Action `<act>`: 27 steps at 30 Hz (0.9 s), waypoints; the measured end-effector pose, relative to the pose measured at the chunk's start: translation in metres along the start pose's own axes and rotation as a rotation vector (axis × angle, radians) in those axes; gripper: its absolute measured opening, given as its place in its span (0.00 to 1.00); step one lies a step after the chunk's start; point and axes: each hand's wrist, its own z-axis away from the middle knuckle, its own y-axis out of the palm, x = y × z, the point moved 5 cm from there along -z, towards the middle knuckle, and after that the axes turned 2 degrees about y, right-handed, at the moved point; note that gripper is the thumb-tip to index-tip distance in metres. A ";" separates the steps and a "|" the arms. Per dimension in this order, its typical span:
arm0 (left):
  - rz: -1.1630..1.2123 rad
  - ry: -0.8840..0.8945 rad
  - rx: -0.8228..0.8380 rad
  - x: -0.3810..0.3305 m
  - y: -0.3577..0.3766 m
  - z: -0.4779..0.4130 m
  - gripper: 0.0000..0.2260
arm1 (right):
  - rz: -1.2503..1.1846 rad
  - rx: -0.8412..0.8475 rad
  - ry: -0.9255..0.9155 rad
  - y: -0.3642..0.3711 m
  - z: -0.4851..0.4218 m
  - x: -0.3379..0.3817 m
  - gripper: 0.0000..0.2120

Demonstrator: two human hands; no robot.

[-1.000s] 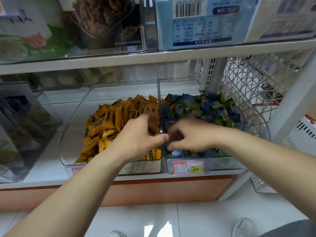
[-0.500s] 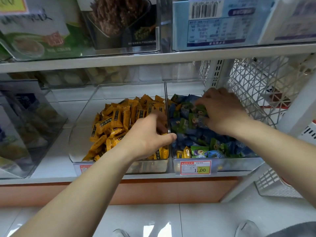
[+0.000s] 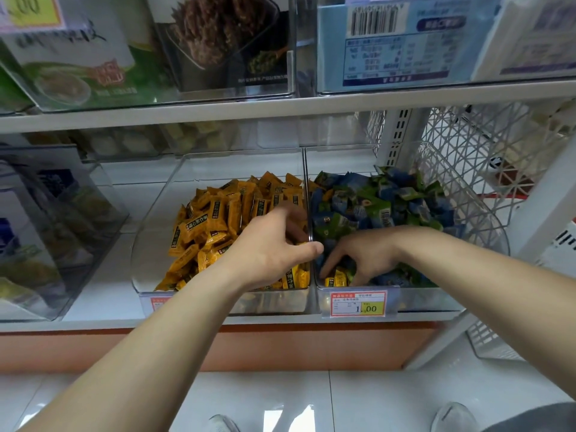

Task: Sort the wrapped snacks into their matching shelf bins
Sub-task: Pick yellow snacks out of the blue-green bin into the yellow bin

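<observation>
Head view: we see two clear bins side by side on the lower shelf (image 3: 103, 294), with one thin clear divider (image 3: 307, 194) between them. The left bin (image 3: 146, 244) holds yellow snacks (image 3: 215, 222); the right bin (image 3: 436, 299) holds blue and green snacks (image 3: 389, 207). A few stray yellow wrappers (image 3: 336, 279) lie in the right bin's front left corner, just behind the price label (image 3: 358, 304).

Our left hand (image 3: 274, 247) is over the front right part of the left bin, its fingers curled down among the yellow snacks and its thumb stretched out to the divider. The back of the hand hides the fingertips, so we cannot tell whether it holds anything.

Our right hand (image 3: 364, 257) reaches down into the stray wrappers' corner, its fingers on one side of them and its thumb on the other. It is touching them, but we cannot tell whether the pinch has closed.

A white lattice basket (image 3: 467, 145) crowds the right bin's far side. Another clear bin (image 3: 46, 232) of packets stands to the left. Printed boxes (image 3: 405, 42) sit on the upper shelf (image 3: 280, 110) above. Two shoes (image 3: 448, 416) show on the pale floor (image 3: 280, 400).
</observation>
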 end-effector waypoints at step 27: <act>-0.172 0.236 -0.220 -0.035 -0.001 -0.007 0.31 | -1.073 -0.714 -0.165 -0.042 0.064 -0.021 0.21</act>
